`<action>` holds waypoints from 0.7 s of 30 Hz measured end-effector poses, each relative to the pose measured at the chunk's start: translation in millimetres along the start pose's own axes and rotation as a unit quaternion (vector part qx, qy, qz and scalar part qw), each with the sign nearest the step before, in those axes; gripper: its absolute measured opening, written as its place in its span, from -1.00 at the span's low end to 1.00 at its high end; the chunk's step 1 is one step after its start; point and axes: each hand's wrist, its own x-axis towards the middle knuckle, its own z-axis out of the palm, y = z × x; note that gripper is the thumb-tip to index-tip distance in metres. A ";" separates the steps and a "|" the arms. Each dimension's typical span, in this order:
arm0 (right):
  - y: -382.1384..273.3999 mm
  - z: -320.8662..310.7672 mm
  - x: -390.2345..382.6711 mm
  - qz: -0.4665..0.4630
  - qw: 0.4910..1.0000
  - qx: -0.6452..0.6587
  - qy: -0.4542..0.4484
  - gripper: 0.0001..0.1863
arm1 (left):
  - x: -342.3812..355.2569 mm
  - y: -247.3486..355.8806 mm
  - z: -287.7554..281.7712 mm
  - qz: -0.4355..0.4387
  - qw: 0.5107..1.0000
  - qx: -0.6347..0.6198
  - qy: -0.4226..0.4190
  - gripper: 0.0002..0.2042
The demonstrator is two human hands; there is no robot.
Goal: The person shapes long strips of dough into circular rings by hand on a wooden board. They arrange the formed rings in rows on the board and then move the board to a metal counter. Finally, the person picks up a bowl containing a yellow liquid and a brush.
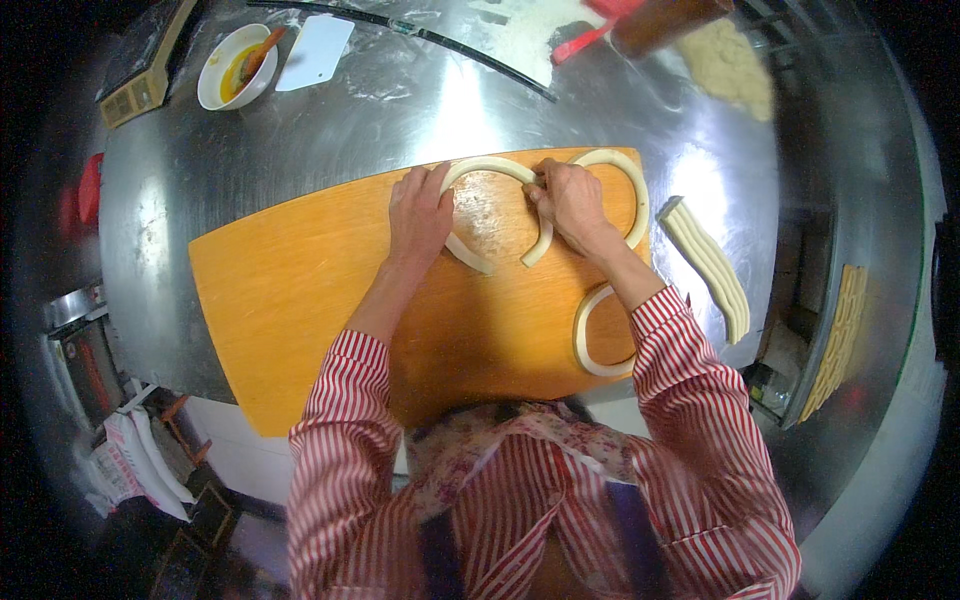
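On the wooden board (290, 310), a curved dough strip (490, 165) forms an open loop with its two ends toward me. My left hand (421, 210) grips this strip on its left side, fingers curled at the board's far edge. My right hand (569, 200) pinches the same strip on its right side. Behind my right hand lies a second dough loop (634, 187), partly hidden by it. A third loop (583, 348) lies lower on the board, partly behind my right forearm. Several straight dough strips (707, 268) lie side by side on the steel table (150, 250), right of the board.
At the back are a bowl (222, 85) of yellow liquid with a utensil, a white scraper (316, 50), a long dark strip (470, 62), flour, a red-handled tool (578, 42), a brown cylinder (668, 22) and a dough mass (728, 72). A tray of pale pieces (840, 330) stands right.
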 end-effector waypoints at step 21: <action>14.9 -4.7 -49.2 -0.279 0.945 0.117 -0.122 -0.73 | -54.1 7.0 -11.8 0.250 0.950 -0.087 -0.163 -0.76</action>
